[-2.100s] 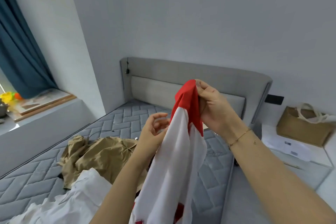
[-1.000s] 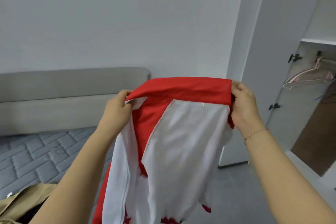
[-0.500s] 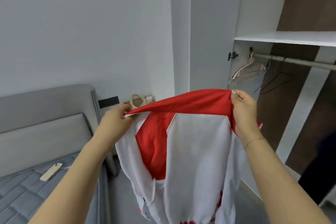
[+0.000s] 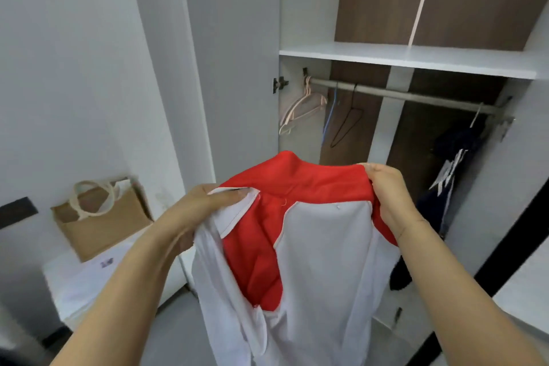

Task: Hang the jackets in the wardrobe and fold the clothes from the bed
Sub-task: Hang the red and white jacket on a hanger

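I hold a red and white jacket [image 4: 320, 246] spread open in front of me, its red collar uppermost. My left hand [image 4: 205, 208] grips the left shoulder edge and my right hand [image 4: 389, 190] grips the right end of the collar. Behind it the open wardrobe [image 4: 416, 59] shows a metal rail [image 4: 416, 96]. On the rail hang pink hangers [image 4: 300, 107], a blue hanger [image 4: 329, 116] and a black wire hanger [image 4: 347, 125], all empty. A dark navy garment [image 4: 445, 175] with white stripes hangs at the rail's right end.
The wardrobe's grey door [image 4: 237, 68] stands open to the left. A brown bag with cream handles [image 4: 101, 217] sits on a white nightstand [image 4: 89, 285] at lower left. A white shelf [image 4: 410, 58] runs above the rail. Grey floor lies below.
I have turned from the bed to face the wardrobe. The jacket, first bunched in my hands, is now spread between them and closer to the rail.
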### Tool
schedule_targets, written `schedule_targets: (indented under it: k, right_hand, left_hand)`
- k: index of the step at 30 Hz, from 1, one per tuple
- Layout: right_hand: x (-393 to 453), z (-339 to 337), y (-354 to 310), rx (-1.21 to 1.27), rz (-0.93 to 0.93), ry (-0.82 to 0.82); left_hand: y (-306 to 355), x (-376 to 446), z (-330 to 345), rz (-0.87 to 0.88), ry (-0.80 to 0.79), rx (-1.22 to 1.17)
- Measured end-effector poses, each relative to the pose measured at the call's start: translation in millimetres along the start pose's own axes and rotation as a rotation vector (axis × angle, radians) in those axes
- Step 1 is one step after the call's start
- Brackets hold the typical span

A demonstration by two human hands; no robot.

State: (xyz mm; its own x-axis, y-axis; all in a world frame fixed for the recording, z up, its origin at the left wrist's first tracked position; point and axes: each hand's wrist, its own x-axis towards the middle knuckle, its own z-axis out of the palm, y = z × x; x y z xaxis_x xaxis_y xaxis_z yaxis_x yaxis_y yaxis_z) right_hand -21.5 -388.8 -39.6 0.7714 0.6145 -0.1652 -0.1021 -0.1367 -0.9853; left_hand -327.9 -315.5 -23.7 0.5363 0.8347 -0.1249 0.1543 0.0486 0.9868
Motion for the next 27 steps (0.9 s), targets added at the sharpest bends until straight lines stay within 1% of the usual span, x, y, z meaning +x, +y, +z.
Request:
schedule_targets:
  k: [1, 3, 5, 8, 11, 14, 18, 22, 24, 27]
  right_hand:
    - [9.1, 5.6, -2.0, -0.025, 0.042, 0.019]
    - [25.4, 17.1, -1.4, -0.076, 0.064, 0.032]
    - [34.7, 28.0, 0.7, -0.122, 0.105, 0.078]
    - [51.1, 41.9, 11.4, -0.122, 0.014, 0.094]
    - [71.0, 46.7, 21.9, -0.191, 0.001, 0.116]
    - [103.8, 50.6, 32.6, -0.287, 0.070, 0.094]
    - [158.8, 54.7, 38.2, -0.345, 0.134, 0.068]
    - [233.5, 60.2, 45.3, -0.321, 0.112, -0.005]
    - [276.9, 62.1, 50.0, -0.319, 0.126, -0.046]
    - [341.8, 67.2, 55.1, -0.278, 0.190, -0.077]
  left_hand:
    - [0.6, 18.1, -1.5, -0.012, -0.064, 0.042]
    - [2.4, 50.7, -2.4, -0.001, -0.151, 0.086]
    - [2.9, 81.6, -2.1, 0.004, -0.195, 0.033]
    - [3.5, 127.5, 0.4, 0.024, -0.208, -0.064]
    - [4.6, 167.0, 6.9, 0.048, -0.134, -0.206]
    - [1.2, 215.0, 18.0, 0.060, -0.078, -0.241]
    - [2.1, 272.9, 39.7, 0.091, -0.051, -0.192]
    - [3.2, 331.4, 56.6, 0.158, -0.007, -0.153]
    - [5.0, 362.1, 64.8, 0.130, 0.021, -0.196]
    - [6.8, 408.1, 81.0, 0.043, 0.054, -0.274]
